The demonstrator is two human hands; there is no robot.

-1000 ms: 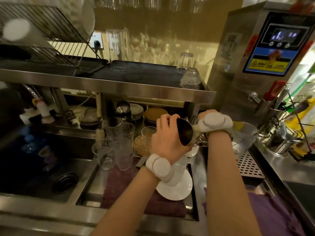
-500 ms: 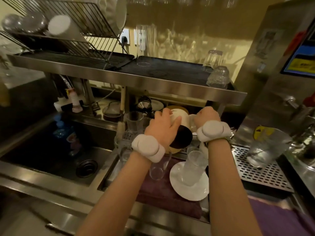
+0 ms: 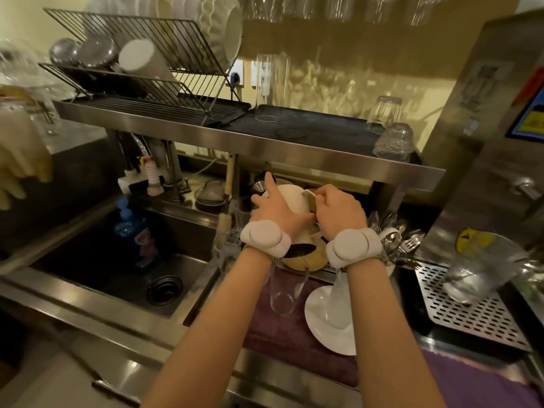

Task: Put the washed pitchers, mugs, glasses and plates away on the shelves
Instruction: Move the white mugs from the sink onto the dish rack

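I hold a white mug (image 3: 290, 198) with a dark inside in both hands, just below the front edge of the steel shelf (image 3: 294, 151). My left hand (image 3: 276, 214) wraps its body, with the index finger pointing up. At the mug's handle, my right hand (image 3: 338, 210) has a pinching grip. The mug's mouth tilts down towards me. On the purple mat below stand an upturned glass (image 3: 284, 293) and a white plate (image 3: 316, 325) with another glass (image 3: 338, 301) on it. Brown plates (image 3: 306, 259) lie under my wrists.
A wire dish rack (image 3: 153, 69) with a white mug (image 3: 138, 55) and steel bowls stands on the shelf's left. A tall pitcher (image 3: 270, 81) and two upturned glasses (image 3: 393, 139) stand further right. The sink (image 3: 117, 260) is at left, cutlery (image 3: 397, 242) and a perforated tray (image 3: 471, 313) at right.
Both hands moved the mug forward and up, close under the shelf, and turned it so its mouth faces down. The view swung left.
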